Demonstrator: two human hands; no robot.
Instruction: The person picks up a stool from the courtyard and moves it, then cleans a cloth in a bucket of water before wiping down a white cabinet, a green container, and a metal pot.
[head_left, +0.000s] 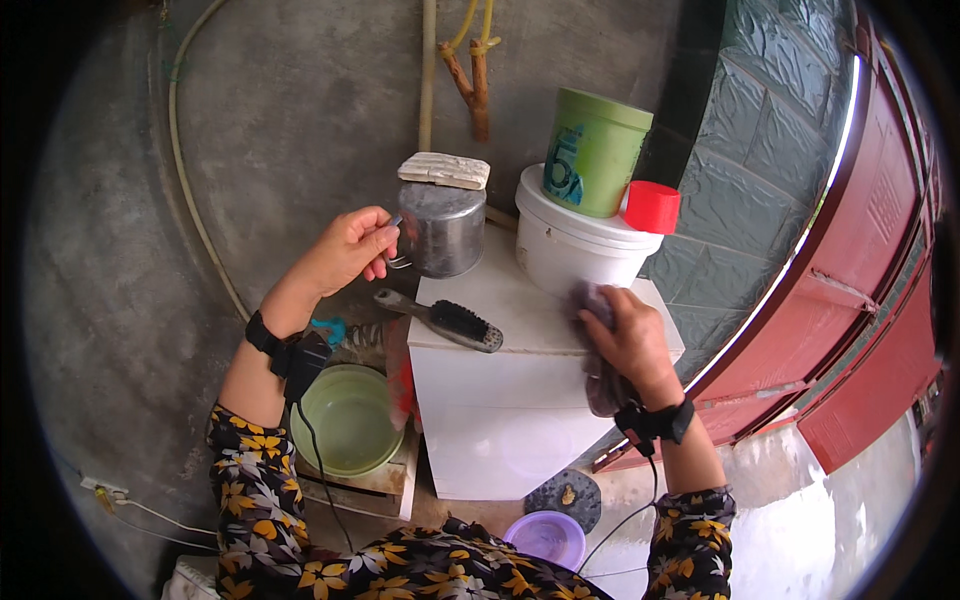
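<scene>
My left hand (352, 244) pinches the wire handle of a metal mug (444, 232) at the back left of a white cabinet (517, 405). The mug's smooth, flat upper face shows; I cannot tell whether it is a lid or the base. A worn whitish slab (444, 171) sits at the mug's far edge, on or just behind it. In my right hand (637, 341) is a bunched dark cloth (600, 375), partly blurred, hanging over the cabinet's right side. A scrub brush (450, 321) with black bristles lies on the cabinet top, its handle jutting past the left edge.
Behind the cloth stands a white lidded bucket (577, 251), bearing a green tub (600, 154) and a red cap (652, 208). A green basin (349, 424) is at lower left, a purple basin (546, 540) on the floor. Red doors (802, 300) are at right.
</scene>
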